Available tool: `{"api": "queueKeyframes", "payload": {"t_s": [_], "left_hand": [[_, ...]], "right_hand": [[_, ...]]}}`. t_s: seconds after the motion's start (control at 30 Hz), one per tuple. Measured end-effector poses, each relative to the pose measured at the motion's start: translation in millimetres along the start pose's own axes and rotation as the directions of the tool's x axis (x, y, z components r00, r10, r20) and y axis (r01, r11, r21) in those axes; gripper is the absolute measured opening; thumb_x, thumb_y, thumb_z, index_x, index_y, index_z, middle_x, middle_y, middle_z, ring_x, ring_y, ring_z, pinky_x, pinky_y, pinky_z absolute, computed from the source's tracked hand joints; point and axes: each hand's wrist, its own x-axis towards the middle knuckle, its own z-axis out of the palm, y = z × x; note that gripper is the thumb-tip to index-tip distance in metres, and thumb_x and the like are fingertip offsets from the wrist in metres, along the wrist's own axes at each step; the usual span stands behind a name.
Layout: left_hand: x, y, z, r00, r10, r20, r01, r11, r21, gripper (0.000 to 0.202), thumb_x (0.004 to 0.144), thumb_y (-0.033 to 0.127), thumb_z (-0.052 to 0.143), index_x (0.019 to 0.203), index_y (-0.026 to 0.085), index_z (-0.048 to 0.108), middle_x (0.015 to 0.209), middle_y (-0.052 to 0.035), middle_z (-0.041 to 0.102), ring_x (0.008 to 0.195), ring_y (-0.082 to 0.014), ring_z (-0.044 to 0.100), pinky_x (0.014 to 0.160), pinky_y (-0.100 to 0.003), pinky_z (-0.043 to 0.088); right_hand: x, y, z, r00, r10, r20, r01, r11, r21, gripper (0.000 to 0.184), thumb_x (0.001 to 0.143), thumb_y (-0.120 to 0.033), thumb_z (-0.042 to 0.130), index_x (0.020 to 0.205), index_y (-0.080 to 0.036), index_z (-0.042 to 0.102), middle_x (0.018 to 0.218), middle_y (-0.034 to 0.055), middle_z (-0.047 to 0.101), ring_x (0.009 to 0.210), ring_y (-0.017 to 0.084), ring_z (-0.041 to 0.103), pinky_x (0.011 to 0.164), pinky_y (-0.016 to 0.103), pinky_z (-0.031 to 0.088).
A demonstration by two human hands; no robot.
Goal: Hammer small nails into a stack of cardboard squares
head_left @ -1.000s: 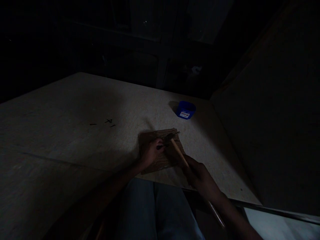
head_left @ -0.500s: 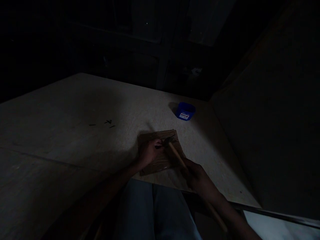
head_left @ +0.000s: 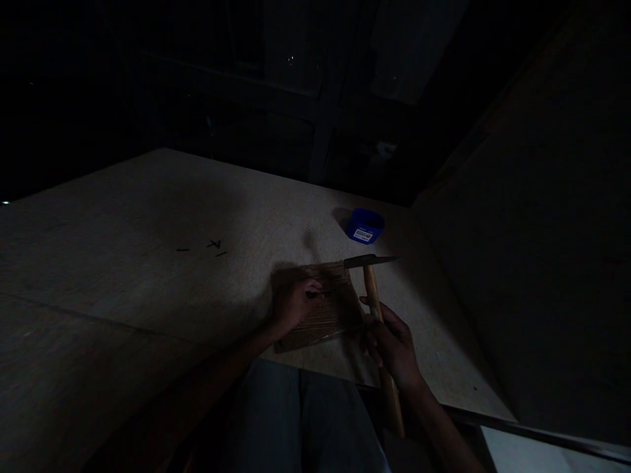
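Observation:
My right hand (head_left: pixel 392 341) is wrapped round the wooden handle of a hammer (head_left: pixel 371 282). Its dark metal head, with one long pointed end, is raised over the right edge of a brown ridged board, perhaps cardboard (head_left: pixel 320 322). My left hand (head_left: pixel 298 303) rests on the board with thumb and forefinger pinched together near its middle. Whatever is between those fingers is too dark and small to make out. Several thin dark nails (head_left: pixel 214 244) lie loose on the table to the left.
A blue plastic tub (head_left: pixel 365 226) with a white label stands behind the board. The pale table top (head_left: pixel 148 217) runs far to the left. A dark upright panel (head_left: pixel 532 276) borders it on the right. The room is very dim.
The hammer head has gone from beside my left fingers up and to the right, off the board's middle. The handle is now steeper. My left hand stays almost in place.

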Motion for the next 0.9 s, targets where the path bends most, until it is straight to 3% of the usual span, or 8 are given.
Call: {"api": "queueKeyframes", "payload": {"t_s": [0.3,0.47,0.63,0.73,0.83,0.9], "left_hand": [[-5,2,-2.9,0.998,0.055,0.024,-0.057,0.997,0.053,0.022,0.077,0.017,0.073,0.099,0.022,0.07,0.089,-0.0003,0.077,0.087,-0.0181,0.072,0.08,-0.031,0.056],[-13,4,-21.5,0.989,0.14,0.052,-0.143,0.989,0.049,0.032,0.079,0.023,0.071,0.111,0.022,0.068,0.095,-0.0014,0.074,0.074,-0.0135,0.067,0.069,-0.025,0.053],[-20,20,-60.7,0.932,0.303,-0.2,-0.267,0.945,0.186,0.025,0.084,0.02,0.06,0.107,0.022,0.069,0.096,-0.0036,0.069,0.077,-0.0136,0.062,0.069,-0.024,0.05],[-22,13,-89.6,0.882,0.279,-0.379,-0.17,0.94,0.296,0.023,0.085,0.022,0.058,0.106,0.021,0.068,0.1,-0.0045,0.067,0.08,-0.0149,0.062,0.074,-0.026,0.051],[-23,-16,-127.0,0.825,0.212,-0.523,0.001,0.927,0.376,0.023,0.087,0.021,0.054,0.107,0.02,0.066,0.106,-0.0064,0.067,0.088,-0.0176,0.064,0.083,-0.031,0.053],[-22,-38,-155.3,0.795,0.148,-0.589,0.175,0.873,0.456,0.028,0.088,0.017,0.048,0.111,0.018,0.065,0.112,-0.0096,0.066,0.098,-0.0207,0.064,0.091,-0.035,0.051]], "right_hand": [[-16,28,-24,0.985,0.078,-0.152,-0.054,0.987,0.152,0.054,0.08,-0.05,0.074,0.122,-0.017,0.063,0.046,-0.0125,0.044,0.029,0.006,0.036,0.035,0.021,0.037],[-19,44,-46,0.968,0.129,-0.215,-0.071,0.963,0.259,0.052,0.074,-0.048,0.079,0.115,-0.018,0.066,0.045,-0.0136,0.041,0.029,0.005,0.033,0.037,0.023,0.041],[-11,55,-67,0.973,0.184,-0.138,-0.114,0.906,0.407,0.048,0.071,-0.042,0.083,0.11,-0.019,0.067,0.049,-0.012,0.041,0.035,0.006,0.034,0.038,0.021,0.039],[-7,60,-80,0.976,0.201,-0.084,-0.147,0.891,0.429,0.041,0.065,-0.035,0.087,0.099,-0.021,0.069,0.056,-0.0072,0.05,0.044,0.009,0.045,0.041,0.022,0.043],[-4,65,-88,0.986,0.156,-0.064,-0.117,0.905,0.409,0.028,0.065,-0.027,0.086,0.088,-0.024,0.07,0.06,-0.004,0.054,0.05,0.013,0.05,0.044,0.025,0.049],[-2,69,-90,0.987,0.156,-0.04,-0.123,0.891,0.437,0.022,0.068,-0.028,0.084,0.084,-0.024,0.069,0.06,-0.0035,0.054,0.048,0.013,0.048,0.043,0.025,0.049]]}}
